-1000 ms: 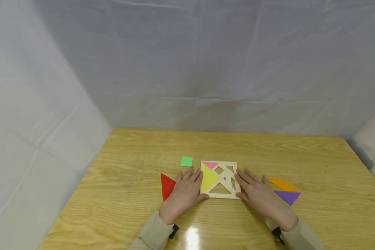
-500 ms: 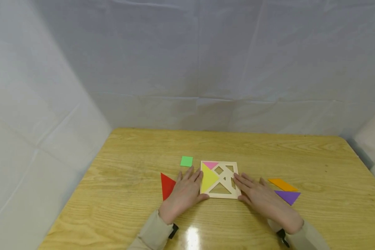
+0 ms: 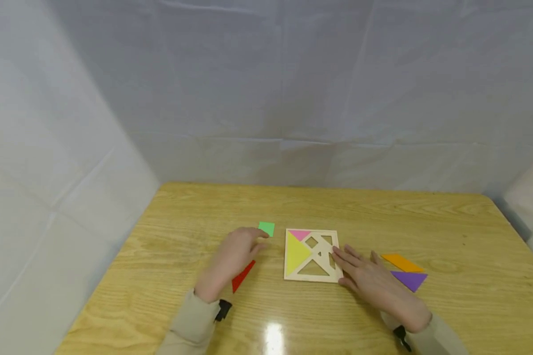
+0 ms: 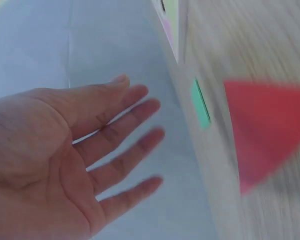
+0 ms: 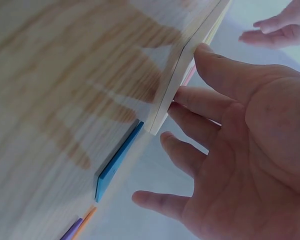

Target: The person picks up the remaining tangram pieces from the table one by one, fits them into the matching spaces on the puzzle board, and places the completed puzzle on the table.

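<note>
The wooden tangram board (image 3: 313,278) lies flat on the table, with a yellow triangle (image 3: 297,254) and a pink triangle (image 3: 299,234) in its recesses; other recesses are bare. My right hand (image 3: 373,283) rests its fingertips on the board's right edge, fingers extended. My left hand (image 3: 233,254) is raised above the table, left of the board. In the left wrist view its fingers (image 4: 125,165) are loosely spread and hold nothing. Just beyond its fingertips lies a green square (image 3: 267,228). Partly hidden beneath it in the head view is a red triangle (image 4: 265,130).
An orange parallelogram (image 3: 402,263) and a purple triangle (image 3: 410,280) lie right of my right hand. The right wrist view shows a blue piece (image 5: 117,162) beside the board, concealed by the hand in the head view. White sheeting (image 3: 320,98) hangs behind the table.
My left hand has lifted off the board's left edge and shifted left, now over part of the red triangle and near the green square. My right fingertips have slid slightly inward on the board.
</note>
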The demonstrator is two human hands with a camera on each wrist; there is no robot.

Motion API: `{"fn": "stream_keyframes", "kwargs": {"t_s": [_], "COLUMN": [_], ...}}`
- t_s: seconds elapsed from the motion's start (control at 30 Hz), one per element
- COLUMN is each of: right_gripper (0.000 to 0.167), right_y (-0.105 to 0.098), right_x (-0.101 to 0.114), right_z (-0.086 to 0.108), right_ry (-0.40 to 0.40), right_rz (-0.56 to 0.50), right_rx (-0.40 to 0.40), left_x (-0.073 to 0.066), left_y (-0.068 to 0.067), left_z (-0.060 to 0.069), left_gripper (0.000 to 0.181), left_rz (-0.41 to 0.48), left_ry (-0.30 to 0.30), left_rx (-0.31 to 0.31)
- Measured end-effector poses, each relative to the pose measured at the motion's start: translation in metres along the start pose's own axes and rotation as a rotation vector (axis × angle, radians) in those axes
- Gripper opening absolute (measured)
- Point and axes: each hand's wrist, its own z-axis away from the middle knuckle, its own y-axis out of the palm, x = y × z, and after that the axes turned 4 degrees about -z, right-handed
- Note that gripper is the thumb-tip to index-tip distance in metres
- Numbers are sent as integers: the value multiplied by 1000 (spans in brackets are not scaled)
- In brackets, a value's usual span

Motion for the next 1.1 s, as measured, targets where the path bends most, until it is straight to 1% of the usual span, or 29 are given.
{"fn": "stream_keyframes", "kwargs": {"t_s": [0.1,0.17,0.3,0.37,0.43,0.5,0.57,0.67,0.8,0.87,1.0,1.1], "right_gripper": [55,55,54,53,54,54,54,54,54,54,54,54], "right_y": [-1,-1,-2,-3,-3,-3,-3,-3,-2,-2,-1,0], "right_x": [1,2,3,3,3,3,3,3,3,3,2,2], "right_z": [0,0,1,1,1,1,1,2,2,2,2,2], "right_ry": [6,8,8,6,5,5,7,7,4,0,-3,0], "right_rz": [-4,-5,-7,-6,-5,-3,-3,-6,-10,-8,-5,-4], "right_rx": [5,8,1,-4,-6,-6,-7,-8,-11,-15,-18,-19], "left_x": [13,20,34,39,42,44,45,45,45,45,45,47], "left_y": [-6,-9,-14,-15,-17,-19,-20,-18,-13,-12,-14,-15], "left_z": [4,8,18,24,28,32,36,38,38,39,38,36], "left_gripper": [18,16,19,25,33,40,45,48,46,45,46,46], "left_rz": [15,10,-30,-43,-47,-31,-19,-6,1,-8,-7,28], "left_ry": [-53,-71,-63,-57,-47,-49,-52,-74,-96,-96,-114,-132], "left_rx": [36,68,143,182,205,219,224,219,202,195,199,211]}}
